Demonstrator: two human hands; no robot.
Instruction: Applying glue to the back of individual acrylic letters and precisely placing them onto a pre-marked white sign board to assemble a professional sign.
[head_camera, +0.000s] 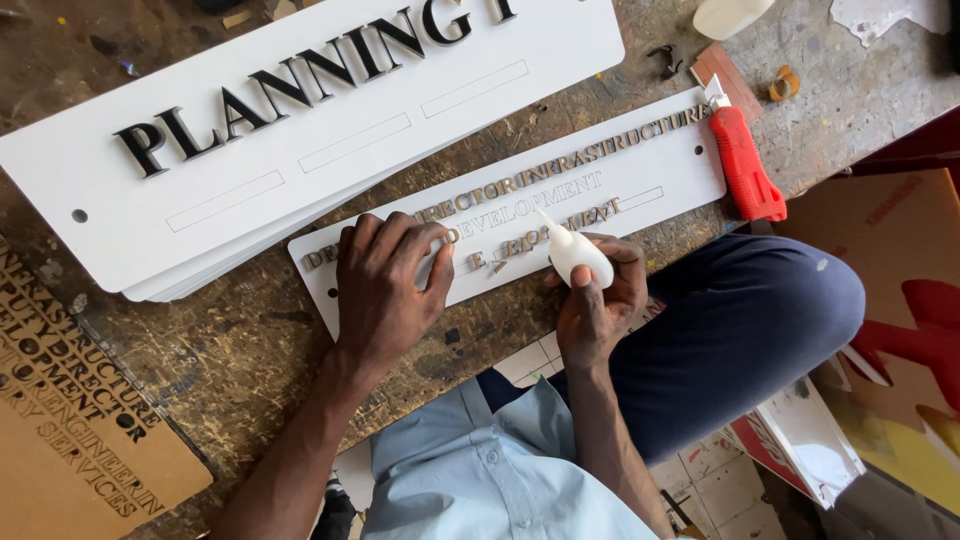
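The left hand (385, 285) lies flat, released, pressing the narrow white sign plate (640, 175) onto the worktop (250, 350). The right hand (600, 295) grasps a small white glue bottle (575, 252), nozzle at the plate's raised letters (560, 165).

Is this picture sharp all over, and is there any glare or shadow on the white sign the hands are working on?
Head view: even, soft light, no harsh glare on the small white sign; the left hand and the right hand with its glue bottle cast only faint shadows. The centre is sharp; the brown stencil sheet and red utility knife near the edges look stretched by the wide lens.
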